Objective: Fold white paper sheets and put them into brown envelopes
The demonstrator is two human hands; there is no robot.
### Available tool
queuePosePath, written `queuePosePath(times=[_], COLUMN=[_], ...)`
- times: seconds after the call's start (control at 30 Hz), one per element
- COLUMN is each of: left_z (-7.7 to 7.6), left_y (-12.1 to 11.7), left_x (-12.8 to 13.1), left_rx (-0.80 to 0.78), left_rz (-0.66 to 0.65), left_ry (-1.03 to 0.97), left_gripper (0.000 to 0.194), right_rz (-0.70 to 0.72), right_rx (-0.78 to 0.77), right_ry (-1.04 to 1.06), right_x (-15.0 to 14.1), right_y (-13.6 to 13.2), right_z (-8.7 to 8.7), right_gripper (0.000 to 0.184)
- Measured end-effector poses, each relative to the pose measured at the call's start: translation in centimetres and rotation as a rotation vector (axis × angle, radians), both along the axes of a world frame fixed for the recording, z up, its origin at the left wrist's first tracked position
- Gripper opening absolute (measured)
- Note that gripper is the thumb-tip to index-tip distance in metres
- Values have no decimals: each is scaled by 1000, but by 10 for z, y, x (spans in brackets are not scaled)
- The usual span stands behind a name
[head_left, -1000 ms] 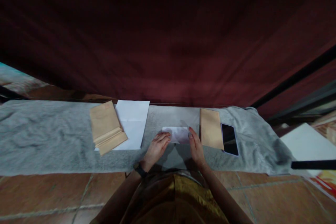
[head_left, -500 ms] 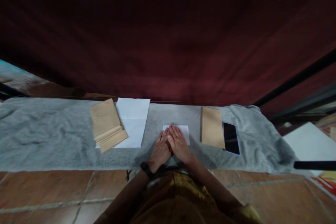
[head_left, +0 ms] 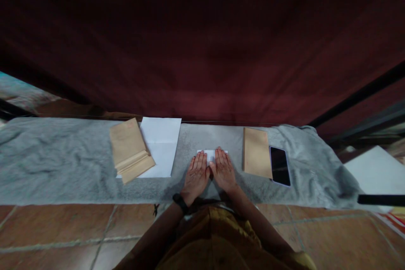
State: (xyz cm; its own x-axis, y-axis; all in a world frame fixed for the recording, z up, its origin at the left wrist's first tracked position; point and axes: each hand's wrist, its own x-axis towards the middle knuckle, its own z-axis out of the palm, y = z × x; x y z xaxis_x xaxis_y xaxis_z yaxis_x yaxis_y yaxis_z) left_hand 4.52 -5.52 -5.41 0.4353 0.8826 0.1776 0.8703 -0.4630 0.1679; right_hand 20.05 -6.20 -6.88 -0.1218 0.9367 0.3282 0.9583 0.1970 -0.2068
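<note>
Here's the small white paper, lying flat on the cloth-covered table, right at the middle in front of the person. And the hands have parted! Half a second ago they were overlapping on it; now they're spread side by side, leaving a strip of white between them. The left hand presses palm-down across the left part, its grip released, fingers out straight toward the far edge. The right hand matches it on the right part, grip released too, fingers long and flat, its thumb reaching in close by the left one. A dark wristband sits on the left wrist.

Out to the left, it's brown envelopes, their flap ends fanned at the near side, overlapping the creased white sheets. Over on the right, another brown envelope lies flat, and what any of these envelopes hold, you can't tell from here. Just beside that one, the phone, screen up and dark. Those side items have held their places throughout, with a dark red curtain hanging beyond the far edge.
</note>
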Motion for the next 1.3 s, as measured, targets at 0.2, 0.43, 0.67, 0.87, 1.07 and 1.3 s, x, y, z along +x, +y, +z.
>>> queuePosePath(times=[0.2,0.43,0.67,0.87,1.07,1.3], left_z=[1,5,20,17,9,3], left_y=[4,10,18,33,50,59], left_x=[-4,4,42,50,53,59], left_rx=[-8,28,-123,-192,-176,-98], left_rz=[73,140,-319,-393,-421,-404], left_ry=[-27,-63,-149,-112,-77,-53], left_gripper=[60,61,54,54,55,54], right_rz=[-53,-89,-75,26,41,105], right_rx=[82,68,6,41,15,-15], right_ry=[32,31,-60,-114,-57,7], right_x=[14,23,23,28,31,35], right_y=[-6,-17,-20,-41,-65,-80], right_z=[-10,-9,-6,4,15,18], right_gripper=[62,65,62,55,47,55])
